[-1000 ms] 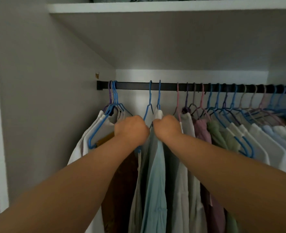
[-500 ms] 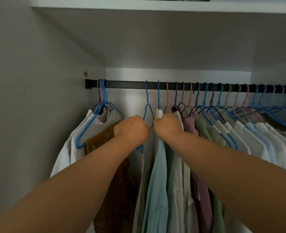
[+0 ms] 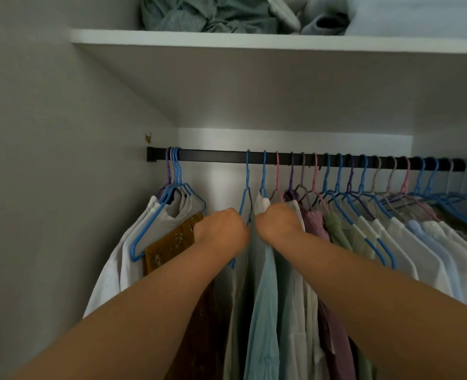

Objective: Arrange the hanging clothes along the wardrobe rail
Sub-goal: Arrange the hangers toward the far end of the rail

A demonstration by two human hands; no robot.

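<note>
A black rail [image 3: 216, 155] runs across the wardrobe. A small bunch of white garments [image 3: 111, 267] and a mustard patterned one [image 3: 169, 245] hangs at its left end. A stretch of bare rail separates them from two blue hangers [image 3: 247, 187]. My left hand [image 3: 221, 231] is closed on the left blue hanger's shoulder. My right hand [image 3: 279, 224] is closed on the white collar of the garment on the second blue hanger, above a pale blue shirt [image 3: 265, 311]. To the right hang many clothes [image 3: 391, 237] on blue, pink and purple hangers, packed close.
The white shelf [image 3: 254, 42] above the rail carries crumpled grey-green clothes [image 3: 207, 15]. The wardrobe's left side wall [image 3: 48, 187] stands close to the left bunch. A small brass fitting [image 3: 148, 137] sits just above the rail's left end.
The camera has tilted up, showing the top shelf's contents. Both hands stay closed at the two blue hangers, which keep about the same place on the rail.
</note>
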